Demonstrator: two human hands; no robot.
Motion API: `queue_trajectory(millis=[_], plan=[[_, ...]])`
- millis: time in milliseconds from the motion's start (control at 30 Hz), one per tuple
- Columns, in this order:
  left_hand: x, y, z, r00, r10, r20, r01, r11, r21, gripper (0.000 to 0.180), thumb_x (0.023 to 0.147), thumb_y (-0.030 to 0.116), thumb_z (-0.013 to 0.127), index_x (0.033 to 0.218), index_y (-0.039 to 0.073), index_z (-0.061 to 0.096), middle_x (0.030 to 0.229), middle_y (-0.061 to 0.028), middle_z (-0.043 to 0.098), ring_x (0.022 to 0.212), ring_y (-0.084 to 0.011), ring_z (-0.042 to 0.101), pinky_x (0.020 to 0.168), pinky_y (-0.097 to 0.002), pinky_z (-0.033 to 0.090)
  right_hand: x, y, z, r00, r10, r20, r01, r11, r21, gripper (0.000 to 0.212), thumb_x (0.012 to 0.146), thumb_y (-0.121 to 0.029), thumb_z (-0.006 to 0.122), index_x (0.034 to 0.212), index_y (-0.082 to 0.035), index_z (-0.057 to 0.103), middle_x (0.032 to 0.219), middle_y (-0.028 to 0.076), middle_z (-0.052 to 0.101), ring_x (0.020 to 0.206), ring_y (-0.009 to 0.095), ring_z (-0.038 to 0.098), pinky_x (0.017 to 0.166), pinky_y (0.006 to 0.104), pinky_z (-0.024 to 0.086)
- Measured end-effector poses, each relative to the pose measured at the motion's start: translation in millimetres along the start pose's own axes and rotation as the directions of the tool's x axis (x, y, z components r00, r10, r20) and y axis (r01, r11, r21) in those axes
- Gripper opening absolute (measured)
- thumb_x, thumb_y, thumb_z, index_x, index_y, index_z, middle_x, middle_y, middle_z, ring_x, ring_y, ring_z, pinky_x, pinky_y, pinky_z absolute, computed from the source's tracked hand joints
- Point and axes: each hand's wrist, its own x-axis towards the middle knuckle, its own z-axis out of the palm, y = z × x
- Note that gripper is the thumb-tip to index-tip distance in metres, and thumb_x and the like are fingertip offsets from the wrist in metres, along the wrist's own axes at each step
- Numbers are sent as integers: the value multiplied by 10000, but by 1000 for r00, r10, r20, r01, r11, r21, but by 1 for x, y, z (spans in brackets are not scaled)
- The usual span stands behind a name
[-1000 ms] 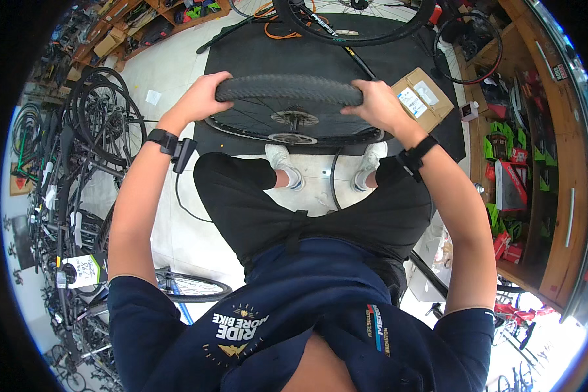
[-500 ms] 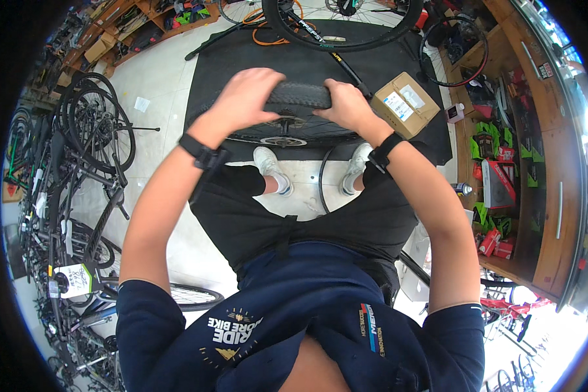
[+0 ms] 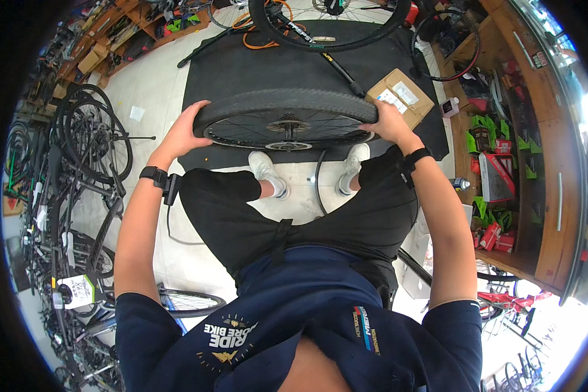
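Observation:
A bicycle wheel (image 3: 277, 100) with a black knobbly tyre stands upright before my feet, and its cassette (image 3: 288, 124) shows at the hub. My left hand (image 3: 187, 132) is curled round the tyre at the wheel's left side, thumb on the near face. At the opposite side my right hand (image 3: 389, 123) grips the tyre, its thumb over the rim. Most of the fingertips are hidden behind the rubber. The wheel is over the near part of a black mat (image 3: 225, 68).
Beyond the right hand lies a cardboard box (image 3: 408, 91). A bicycle (image 3: 326, 47) with an orange cable (image 3: 260, 44) is at the far edge. Parked bikes (image 3: 88, 140) line the left; wooden shelves (image 3: 536, 255) the right. A thin black curved strip (image 3: 317, 186) lies between my shoes.
My hands have moved apart, from near the top of the tyre down to its left and right sides. More of the wheel now shows.

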Motion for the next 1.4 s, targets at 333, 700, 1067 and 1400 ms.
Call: queue_trajectory(millis=[333,700,1067,1400], plan=[[42,-24,44,965,-205,-161,203,979,-27,658,664,161,885,1223,-50,608,1101,-263,685,1084,-414,648,910,-425,509,-10,-67,-57,937,-277,-215,260,960,-101,900,682,-308,898,1411,-28,451,1212,253,600,1138,418,584,988,463,480],[75,181,15,886,424,-186,-304,836,457,273,678,90,758,939,89,679,906,-68,673,954,-265,614,937,-426,406,-14,-114,-42,866,-327,-377,310,945,-107,896,624,-246,906,1356,-9,446,1236,234,564,1160,405,558,991,491,478],[73,216,40,908,408,91,-416,865,280,986,485,344,957,1337,70,543,1292,-150,563,1231,-328,526,1046,-479,392,-26,-61,19,986,-126,-111,135,988,76,824,780,-173,823,1474,-74,389,1274,254,597,1180,454,571,992,501,475],[-71,-56,-12,984,-62,-167,96,975,202,507,617,83,818,1080,36,617,1045,-177,646,1057,-405,597,922,-452,484,-27,-70,78,946,-280,165,230,935,272,496,925,-450,665,1175,-21,668,1062,231,704,1043,422,654,889,492,526]])
